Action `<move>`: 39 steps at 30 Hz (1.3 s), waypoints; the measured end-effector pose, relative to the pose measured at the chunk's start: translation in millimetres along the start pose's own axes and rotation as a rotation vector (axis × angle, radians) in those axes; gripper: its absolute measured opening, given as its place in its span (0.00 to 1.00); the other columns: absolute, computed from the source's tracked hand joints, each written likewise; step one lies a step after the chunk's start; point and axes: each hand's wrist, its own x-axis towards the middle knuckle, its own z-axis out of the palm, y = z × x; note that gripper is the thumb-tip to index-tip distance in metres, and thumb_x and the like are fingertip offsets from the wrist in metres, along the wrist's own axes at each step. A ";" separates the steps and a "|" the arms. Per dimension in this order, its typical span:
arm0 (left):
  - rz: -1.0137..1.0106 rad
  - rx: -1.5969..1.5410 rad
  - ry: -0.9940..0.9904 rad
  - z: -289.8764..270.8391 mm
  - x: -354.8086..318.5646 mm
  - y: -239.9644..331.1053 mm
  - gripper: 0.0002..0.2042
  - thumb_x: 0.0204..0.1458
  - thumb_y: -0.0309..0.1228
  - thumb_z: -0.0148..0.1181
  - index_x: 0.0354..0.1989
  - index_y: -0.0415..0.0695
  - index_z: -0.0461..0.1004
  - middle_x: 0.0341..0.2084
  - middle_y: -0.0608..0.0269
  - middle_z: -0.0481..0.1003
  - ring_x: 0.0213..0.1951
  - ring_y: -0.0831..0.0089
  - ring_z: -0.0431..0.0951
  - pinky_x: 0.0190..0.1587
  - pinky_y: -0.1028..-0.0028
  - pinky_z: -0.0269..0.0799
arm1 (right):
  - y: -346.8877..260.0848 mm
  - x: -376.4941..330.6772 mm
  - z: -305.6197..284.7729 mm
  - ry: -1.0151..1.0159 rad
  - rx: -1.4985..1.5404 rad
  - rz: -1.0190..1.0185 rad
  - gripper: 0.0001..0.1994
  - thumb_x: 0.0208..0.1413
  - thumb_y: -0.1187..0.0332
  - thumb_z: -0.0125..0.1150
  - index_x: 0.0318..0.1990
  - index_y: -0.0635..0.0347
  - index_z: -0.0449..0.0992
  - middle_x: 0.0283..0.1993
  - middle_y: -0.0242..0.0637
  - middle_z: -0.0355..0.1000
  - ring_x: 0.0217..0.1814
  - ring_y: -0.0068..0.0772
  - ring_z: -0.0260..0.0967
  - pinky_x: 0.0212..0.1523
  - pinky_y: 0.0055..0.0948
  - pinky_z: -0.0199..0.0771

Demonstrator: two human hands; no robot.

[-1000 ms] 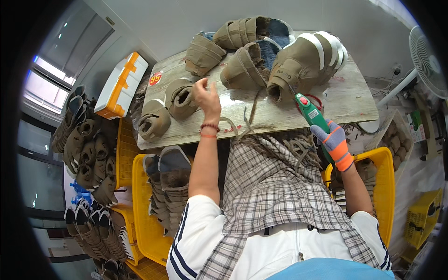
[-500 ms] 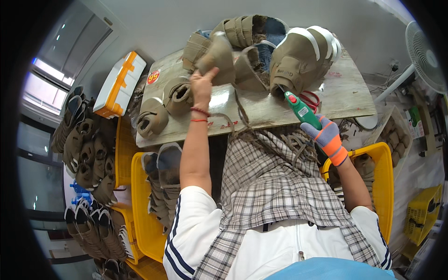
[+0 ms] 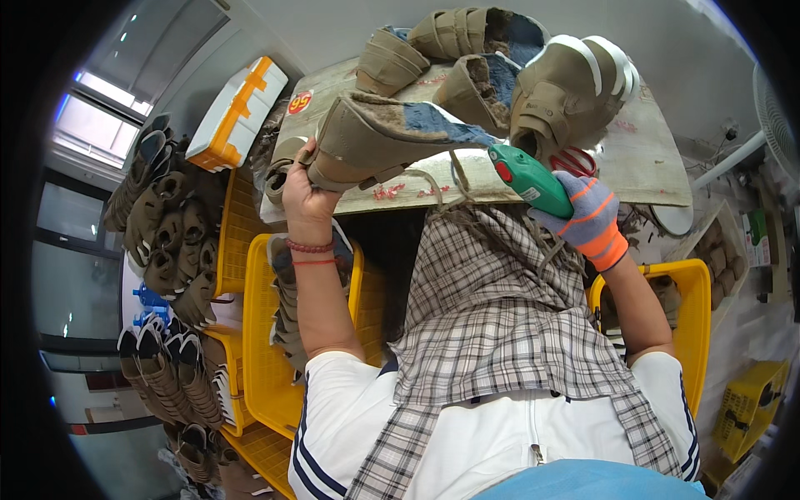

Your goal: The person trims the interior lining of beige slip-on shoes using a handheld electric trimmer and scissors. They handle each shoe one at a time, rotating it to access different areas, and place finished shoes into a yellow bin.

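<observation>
The tan suede boot upper with blue lining (image 3: 375,142) is pinched in the bare left hand (image 3: 307,193), lifted above the worn wooden table (image 3: 642,158). Right beside it, the gloved right hand (image 3: 583,212) is wrapped around a green handheld tool (image 3: 527,177), tip hidden behind the boot.

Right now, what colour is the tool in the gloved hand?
Green, with a red button, seen in the head view: tool, right hand.
</observation>
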 end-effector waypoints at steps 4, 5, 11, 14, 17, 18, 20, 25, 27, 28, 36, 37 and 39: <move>-0.046 -0.014 0.061 5.3 0.5 -21.4 0.14 0.57 0.29 0.45 0.49 0.35 0.66 0.49 0.47 0.69 0.52 0.53 0.68 0.56 0.51 0.61 | 6.3 -14.2 -5.6 -0.007 -0.037 0.007 0.26 0.28 0.54 0.75 0.36 0.57 0.73 0.23 0.35 0.69 0.20 0.38 0.64 0.21 0.32 0.66; -0.041 -0.010 0.088 4.6 2.7 -24.7 0.14 0.57 0.29 0.45 0.48 0.35 0.66 0.49 0.47 0.69 0.52 0.53 0.68 0.56 0.51 0.61 | 7.3 -16.5 -8.4 -0.013 -0.047 0.008 0.26 0.28 0.54 0.75 0.36 0.57 0.73 0.23 0.35 0.69 0.20 0.38 0.64 0.21 0.32 0.66; -0.167 -0.061 0.008 -5.4 16.2 -35.6 0.12 0.56 0.28 0.46 0.46 0.36 0.67 0.49 0.47 0.69 0.51 0.53 0.69 0.57 0.52 0.60 | 5.0 -20.5 -21.4 -0.066 -0.101 0.014 0.26 0.29 0.54 0.74 0.36 0.57 0.73 0.23 0.35 0.69 0.20 0.38 0.64 0.22 0.31 0.66; -0.186 -0.090 0.002 -10.2 20.0 -40.3 0.14 0.56 0.28 0.46 0.48 0.35 0.67 0.49 0.46 0.69 0.52 0.53 0.68 0.58 0.51 0.59 | 2.4 -19.4 -24.8 -0.092 -0.082 0.014 0.25 0.29 0.54 0.75 0.35 0.57 0.73 0.23 0.36 0.69 0.21 0.39 0.65 0.23 0.31 0.67; -0.250 -0.148 -0.060 -11.3 19.3 -44.5 0.16 0.56 0.29 0.46 0.50 0.34 0.65 0.50 0.45 0.68 0.53 0.52 0.67 0.59 0.51 0.58 | 0.9 -18.4 -22.8 -0.077 -0.033 0.013 0.25 0.29 0.54 0.75 0.35 0.56 0.73 0.23 0.36 0.70 0.22 0.39 0.66 0.23 0.31 0.67; -0.266 -0.162 -0.071 -12.5 19.3 -45.6 0.16 0.56 0.29 0.46 0.51 0.34 0.65 0.51 0.45 0.68 0.54 0.52 0.66 0.59 0.51 0.57 | 0.3 -17.6 -21.4 -0.069 -0.015 0.014 0.25 0.29 0.54 0.75 0.35 0.56 0.73 0.23 0.36 0.70 0.22 0.40 0.66 0.23 0.32 0.67; -0.296 -0.190 -0.092 -14.2 19.0 -47.7 0.17 0.57 0.30 0.45 0.53 0.33 0.64 0.51 0.44 0.67 0.55 0.51 0.66 0.59 0.50 0.57 | -3.0 -12.6 -20.6 -0.087 0.020 0.021 0.25 0.29 0.55 0.74 0.35 0.56 0.73 0.23 0.36 0.70 0.22 0.40 0.66 0.24 0.32 0.67; -0.237 -0.117 -0.040 -8.2 15.5 -57.9 0.18 0.58 0.31 0.44 0.53 0.34 0.63 0.53 0.45 0.66 0.55 0.51 0.65 0.59 0.50 0.56 | -4.8 -6.9 -15.1 -0.114 0.080 0.030 0.24 0.29 0.58 0.75 0.36 0.56 0.74 0.28 0.37 0.72 0.25 0.41 0.68 0.25 0.31 0.68; -0.190 -0.068 -0.039 -1.9 11.1 -64.0 0.17 0.58 0.31 0.45 0.53 0.35 0.64 0.52 0.46 0.66 0.55 0.53 0.66 0.59 0.51 0.57 | -5.4 -4.8 -10.6 -0.101 0.103 0.019 0.24 0.29 0.58 0.75 0.36 0.56 0.74 0.28 0.37 0.72 0.25 0.41 0.68 0.25 0.31 0.69; -0.163 -0.044 -0.058 2.3 6.3 -68.3 0.17 0.58 0.31 0.45 0.52 0.35 0.64 0.51 0.46 0.67 0.54 0.54 0.66 0.59 0.51 0.57 | -7.6 -2.1 -10.2 -0.093 0.123 0.024 0.23 0.29 0.57 0.75 0.35 0.57 0.74 0.27 0.38 0.72 0.24 0.41 0.68 0.24 0.31 0.68; 0.190 0.133 -0.163 12.7 -14.0 -90.9 0.19 0.57 0.31 0.49 0.56 0.40 0.62 0.55 0.56 0.65 0.57 0.60 0.64 0.60 0.55 0.56 | -25.1 16.1 -3.8 -0.181 0.244 0.169 0.21 0.33 0.56 0.73 0.33 0.59 0.76 0.22 0.39 0.72 0.21 0.37 0.70 0.23 0.29 0.69; 0.215 0.176 -0.187 13.0 -15.1 -93.0 0.19 0.57 0.31 0.49 0.56 0.40 0.62 0.55 0.56 0.65 0.57 0.61 0.64 0.60 0.55 0.57 | -26.2 17.3 -2.2 -0.183 0.312 0.216 0.21 0.34 0.56 0.73 0.34 0.60 0.76 0.22 0.39 0.72 0.21 0.36 0.70 0.23 0.29 0.69; 0.265 0.263 -0.231 13.2 -17.9 -96.5 0.19 0.57 0.31 0.49 0.57 0.41 0.62 0.55 0.57 0.65 0.57 0.62 0.64 0.60 0.55 0.57 | -28.6 19.7 1.8 -0.189 0.449 0.307 0.23 0.35 0.55 0.72 0.36 0.60 0.76 0.22 0.39 0.73 0.21 0.34 0.71 0.24 0.28 0.70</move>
